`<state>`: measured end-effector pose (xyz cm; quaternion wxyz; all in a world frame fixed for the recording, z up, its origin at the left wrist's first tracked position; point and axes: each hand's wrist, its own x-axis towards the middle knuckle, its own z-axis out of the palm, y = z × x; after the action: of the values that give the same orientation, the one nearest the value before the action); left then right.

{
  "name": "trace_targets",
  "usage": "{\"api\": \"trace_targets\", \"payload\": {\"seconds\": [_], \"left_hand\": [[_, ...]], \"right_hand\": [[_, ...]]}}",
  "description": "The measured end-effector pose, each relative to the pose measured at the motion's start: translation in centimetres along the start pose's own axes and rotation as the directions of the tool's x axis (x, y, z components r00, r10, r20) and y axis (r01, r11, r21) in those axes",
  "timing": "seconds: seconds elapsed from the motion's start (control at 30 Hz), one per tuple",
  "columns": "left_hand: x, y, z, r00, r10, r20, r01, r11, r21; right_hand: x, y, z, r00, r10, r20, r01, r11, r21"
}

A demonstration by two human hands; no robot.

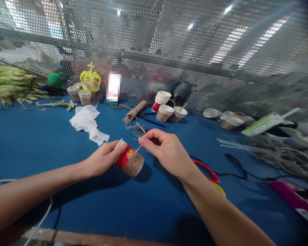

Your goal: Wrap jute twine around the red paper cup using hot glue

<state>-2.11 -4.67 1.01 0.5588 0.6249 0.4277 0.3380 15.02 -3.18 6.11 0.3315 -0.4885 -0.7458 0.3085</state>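
Note:
Tilted on its side above the blue table, a red paper cup (pixel 122 158) is held in my left hand (pixel 105 156), thumb along its pale rim. Brown twine (pixel 133 164) is wound in rows around the cup's base end, below a gold emblem. My right hand (pixel 166 150) pinches the loose strand of that twine between thumb and fingertips, just right of the cup. From the pinch the strand runs back to a twine roll (pixel 137 111) lying on the table. A dark blue tool handle, partly hidden, lies behind my right fingers.
Twine-wrapped cups (pixel 164 112) and a white cup stack (pixel 163 98) stand at the back. White crumpled cloth (pixel 88 121) lies left of centre. Red-handled scissors (pixel 207 171) are partly under my right forearm. Cords and a glue-gun-like tool (pixel 295 200) sit right; a perforated metal screen (pixel 143 44) bounds the back.

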Motion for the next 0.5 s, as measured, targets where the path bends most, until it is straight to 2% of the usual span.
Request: {"api": "trace_targets", "payload": {"seconds": [0.23,0.5], "left_hand": [[-0.07,0.16,0.18,1.0,0.019,-0.02,-0.019,1.0,0.0],[-0.51,0.42,0.25,0.993,0.106,0.042,-0.105,0.994,-0.02]], "right_hand": [[0.21,0.23,0.07,1.0,0.018,-0.007,-0.019,0.999,-0.045],[0.36,0.69,0.32,0.999,0.036,0.036,-0.034,0.998,-0.056]]}}
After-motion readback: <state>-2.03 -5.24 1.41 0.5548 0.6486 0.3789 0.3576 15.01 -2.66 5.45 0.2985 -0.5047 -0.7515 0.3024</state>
